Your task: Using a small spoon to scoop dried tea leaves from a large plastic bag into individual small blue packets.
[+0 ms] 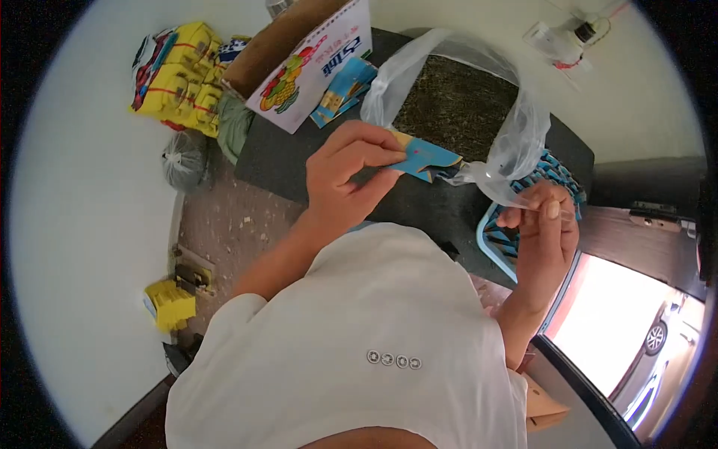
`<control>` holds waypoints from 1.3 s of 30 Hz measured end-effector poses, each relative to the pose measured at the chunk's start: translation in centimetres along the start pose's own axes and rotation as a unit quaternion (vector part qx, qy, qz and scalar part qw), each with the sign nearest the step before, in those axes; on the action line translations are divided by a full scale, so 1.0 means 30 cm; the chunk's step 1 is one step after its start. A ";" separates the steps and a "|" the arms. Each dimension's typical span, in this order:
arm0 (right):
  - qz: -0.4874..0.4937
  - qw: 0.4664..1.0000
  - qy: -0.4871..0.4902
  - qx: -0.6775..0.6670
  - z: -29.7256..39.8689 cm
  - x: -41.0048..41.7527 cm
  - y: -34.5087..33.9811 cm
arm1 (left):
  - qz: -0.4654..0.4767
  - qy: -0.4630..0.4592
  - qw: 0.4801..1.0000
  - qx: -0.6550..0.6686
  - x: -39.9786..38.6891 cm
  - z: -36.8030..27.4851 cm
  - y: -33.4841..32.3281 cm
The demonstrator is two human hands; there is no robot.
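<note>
My left hand (353, 168) pinches a small blue and tan printed carton (426, 155) between thumb and fingers, over the dark table (280, 160). A dark part shows at the carton's right end, close to some clear plastic. My right hand (541, 224) grips a piece of thin clear plastic (499, 188); whether it belongs to the large bag behind cannot be made out. That large clear plastic bag (387, 92) gapes around a mass of dark brown, fibrous-looking material (454, 101). Below my right hand, a light-blue-rimmed basket (483, 238) holds many blue and dark packets (552, 171).
A white cardboard box (308, 67) with printed fruit stands at the table's back left, flat blue cartons (345, 90) beside it. Yellow wrapped bundles (185, 73) and a tied grey bag (185, 160) lie leftward. An open doorway (611, 314) is at the lower right.
</note>
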State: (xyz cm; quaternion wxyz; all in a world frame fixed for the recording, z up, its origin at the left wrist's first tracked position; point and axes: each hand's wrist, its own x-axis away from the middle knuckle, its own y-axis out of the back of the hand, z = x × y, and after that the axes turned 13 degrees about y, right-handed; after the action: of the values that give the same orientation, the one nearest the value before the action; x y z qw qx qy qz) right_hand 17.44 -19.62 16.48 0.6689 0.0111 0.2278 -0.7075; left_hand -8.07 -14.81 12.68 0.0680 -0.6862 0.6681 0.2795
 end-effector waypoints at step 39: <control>0.022 0.969 -0.083 0.230 -0.249 -0.281 0.065 | 0.224 0.154 0.960 0.066 -0.233 0.249 -0.302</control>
State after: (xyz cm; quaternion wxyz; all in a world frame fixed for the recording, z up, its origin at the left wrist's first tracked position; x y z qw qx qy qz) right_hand 18.03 -9.17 11.90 0.6805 0.1110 0.0020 -0.7243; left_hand -1.26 -4.29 7.21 -0.0550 -0.5476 0.8241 0.1340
